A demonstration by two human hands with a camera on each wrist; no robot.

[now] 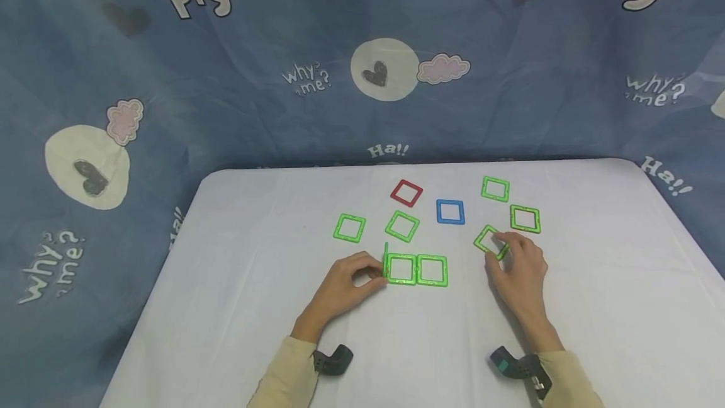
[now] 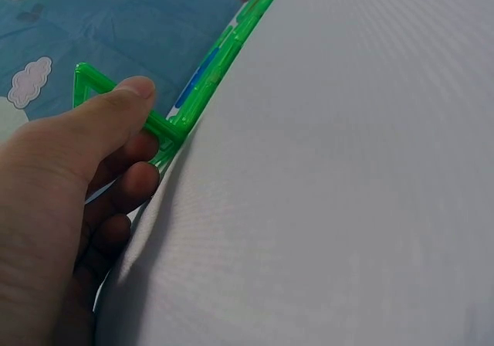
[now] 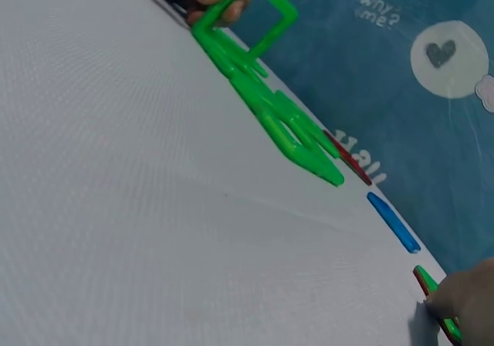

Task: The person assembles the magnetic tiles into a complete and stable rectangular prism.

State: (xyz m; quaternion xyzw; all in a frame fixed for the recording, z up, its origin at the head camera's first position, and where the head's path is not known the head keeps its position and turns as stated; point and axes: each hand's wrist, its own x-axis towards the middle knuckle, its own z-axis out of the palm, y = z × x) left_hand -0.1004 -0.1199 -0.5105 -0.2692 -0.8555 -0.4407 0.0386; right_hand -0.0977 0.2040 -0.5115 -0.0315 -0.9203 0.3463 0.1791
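My left hand (image 1: 347,279) pinches a green square magnetic tile (image 2: 97,78), an open frame, between thumb and fingers. This tile stands upright at the left edge of two green square tiles (image 1: 416,269) that lie flat side by side. The left wrist view shows its lower edge meeting theirs. Over on the right, my right hand (image 1: 520,272) has thumb and fingers on opposite sides of another green tile (image 1: 481,233), which sits turned at an angle close to the table. In the right wrist view, that hand covers much of this tile.
Beyond the hands lie a red tile (image 1: 396,187), a blue tile (image 1: 450,201) and several more green tiles (image 1: 525,208), spread flat. They rest on a white-covered table (image 1: 255,225). A blue patterned cloth (image 1: 317,118) hangs behind the table's far edge.
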